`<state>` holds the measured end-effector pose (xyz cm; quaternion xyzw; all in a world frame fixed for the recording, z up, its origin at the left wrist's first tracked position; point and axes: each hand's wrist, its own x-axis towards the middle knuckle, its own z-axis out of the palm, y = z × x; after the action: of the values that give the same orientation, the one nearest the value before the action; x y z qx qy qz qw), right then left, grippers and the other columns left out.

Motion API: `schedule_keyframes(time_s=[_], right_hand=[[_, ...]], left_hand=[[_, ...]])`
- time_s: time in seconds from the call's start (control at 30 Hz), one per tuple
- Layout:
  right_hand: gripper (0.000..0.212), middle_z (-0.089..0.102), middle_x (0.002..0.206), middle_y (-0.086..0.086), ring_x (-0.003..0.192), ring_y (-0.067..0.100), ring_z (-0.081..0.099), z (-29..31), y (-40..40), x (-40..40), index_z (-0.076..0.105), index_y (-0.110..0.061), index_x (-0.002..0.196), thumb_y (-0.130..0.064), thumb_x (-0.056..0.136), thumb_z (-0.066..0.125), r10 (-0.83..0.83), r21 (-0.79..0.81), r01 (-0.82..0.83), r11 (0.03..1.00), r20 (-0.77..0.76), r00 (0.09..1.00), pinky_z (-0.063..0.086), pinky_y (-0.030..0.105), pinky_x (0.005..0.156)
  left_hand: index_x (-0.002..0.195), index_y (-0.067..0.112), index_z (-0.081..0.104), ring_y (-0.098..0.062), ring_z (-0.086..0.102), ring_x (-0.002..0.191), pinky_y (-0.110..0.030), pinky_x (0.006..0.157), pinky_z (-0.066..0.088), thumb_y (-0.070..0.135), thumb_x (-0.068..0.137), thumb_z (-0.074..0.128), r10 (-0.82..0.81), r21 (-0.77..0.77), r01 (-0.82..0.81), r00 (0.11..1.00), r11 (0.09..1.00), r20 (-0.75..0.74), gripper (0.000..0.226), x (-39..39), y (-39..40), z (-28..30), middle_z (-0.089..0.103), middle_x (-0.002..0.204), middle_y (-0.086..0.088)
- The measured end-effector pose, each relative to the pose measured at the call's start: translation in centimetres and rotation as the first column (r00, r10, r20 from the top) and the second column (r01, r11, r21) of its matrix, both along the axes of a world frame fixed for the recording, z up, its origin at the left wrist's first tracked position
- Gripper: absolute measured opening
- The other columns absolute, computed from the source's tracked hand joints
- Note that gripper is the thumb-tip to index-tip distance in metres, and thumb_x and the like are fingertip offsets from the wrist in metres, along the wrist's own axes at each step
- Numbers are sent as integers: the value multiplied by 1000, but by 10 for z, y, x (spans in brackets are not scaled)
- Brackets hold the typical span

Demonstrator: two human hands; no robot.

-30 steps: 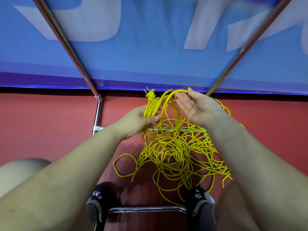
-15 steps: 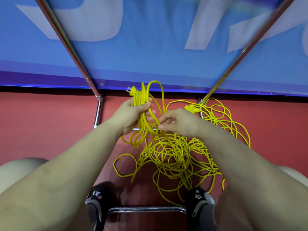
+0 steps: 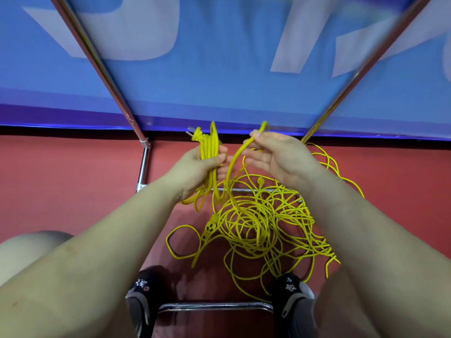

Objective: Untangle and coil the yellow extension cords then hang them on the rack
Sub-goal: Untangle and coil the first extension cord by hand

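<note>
A fresh length of cord (image 3: 231, 172) has been lifted out of the tangle (image 3: 263, 228) since half a second ago: the right hand (image 3: 275, 157), then low at the pile with its fingers closed on a strand, is now raised, and the cord is pinched near the fingertips and arched over toward the left hand (image 3: 197, 167). The bundle (image 3: 207, 152) is gripped by the left hand as before, thumb pressed across the gathered loops, with a pronged plug (image 3: 196, 136) showing at its top. It is judged that another loop is about to be laid onto the bundle, so coiling is under way but far from done. Most of the cord is still heaped on the red floor (image 3: 73, 186), spread over the low bar of the rack (image 3: 144, 167), with a multi-outlet socket (image 3: 210, 228) at the pile's left edge and a loose loop beside it. Whether one cord or several make up the heap cannot be told. No containers are seen; nothing is hung on the rack's slanted poles yet. Two black shoes (image 3: 141, 291) are planted near the lower bar.
</note>
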<state>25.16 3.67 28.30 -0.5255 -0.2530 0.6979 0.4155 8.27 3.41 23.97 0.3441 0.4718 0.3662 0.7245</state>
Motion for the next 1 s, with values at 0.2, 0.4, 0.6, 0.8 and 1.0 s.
schedule_keyframes(time_s=[0.2, 0.4, 0.6, 0.8, 1.0], right_hand=[[15, 70, 62, 3, 60, 12, 70, 0, 6, 8, 57, -9, 81, -15, 94, 51, -289, -145, 262, 954, -209, 934, 57, 22, 58], [12, 72, 75, 6, 70, 16, 71, -1, 8, 9, 57, -7, 89, -13, 95, 48, -223, -81, 209, 975, -287, 931, 59, 28, 65], [20, 69, 99, 13, 83, 16, 61, -18, -3, 4, 62, -13, 108, -14, 88, 61, 339, 22, -485, 874, 688, 642, 52, 29, 77], [20, 59, 84, 3, 76, 13, 55, -28, -16, -5, 63, -4, 103, -14, 86, 65, 533, -142, -711, 688, 765, 362, 38, 7, 53], [12, 63, 79, 11, 60, 15, 57, -21, -14, -6, 52, -20, 82, -14, 89, 61, 499, -55, -667, 743, 710, 498, 43, 17, 49]], left_hand=[[97, 18, 59, -16, 63, 86, -27, 74, 52, 4, 91, 55, -173, 22, 177, 978, 984, -118, 16, 1, -3, -4, 73, 84, 5], [92, 20, 62, -3, 63, 65, -17, 56, 51, -2, 88, 58, -153, 60, 168, 969, 984, -194, 23, 3, -4, 1, 66, 80, 3], [94, 15, 60, -3, 65, 59, -19, 47, 51, -2, 90, 53, -32, -6, 32, 998, 999, -59, 19, 1, 0, 5, 63, 76, 1], [96, 16, 59, -3, 65, 64, -24, 59, 56, 2, 93, 49, 53, -20, -53, 998, 998, 24, 18, -5, 7, 5, 68, 72, 7], [100, 18, 57, -9, 71, 78, -22, 60, 56, 12, 97, 46, 144, -69, -138, 986, 988, 87, 13, -8, 12, 4, 74, 85, 4]])
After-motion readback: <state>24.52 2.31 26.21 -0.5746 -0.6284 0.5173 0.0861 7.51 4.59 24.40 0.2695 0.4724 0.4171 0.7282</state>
